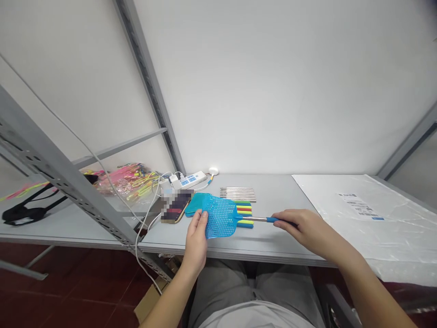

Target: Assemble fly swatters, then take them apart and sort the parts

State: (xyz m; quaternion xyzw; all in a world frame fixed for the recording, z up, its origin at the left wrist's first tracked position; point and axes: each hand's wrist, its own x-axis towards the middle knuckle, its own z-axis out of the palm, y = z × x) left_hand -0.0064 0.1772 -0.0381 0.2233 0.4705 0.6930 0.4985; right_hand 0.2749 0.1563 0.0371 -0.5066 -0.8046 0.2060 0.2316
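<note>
A blue fly swatter is held level above the table's front part, its perforated head to the left. My left hand is closed on the head's left edge, thumb on top. At the other end, my right hand wraps round the blue handle, with the metal rod showing between handle and head. Beneath and behind the swatter lie several coloured handles in blue, green, yellow and red. More blue swatter heads lie to the left, partly covered by the held one. Metal rods rest side by side just behind.
A phone lies left of the swatter heads, near a power strip with white cables. Clear bags of colourful cords and a black strap are farther left, past a grey metal post. White plastic sheeting covers the right side.
</note>
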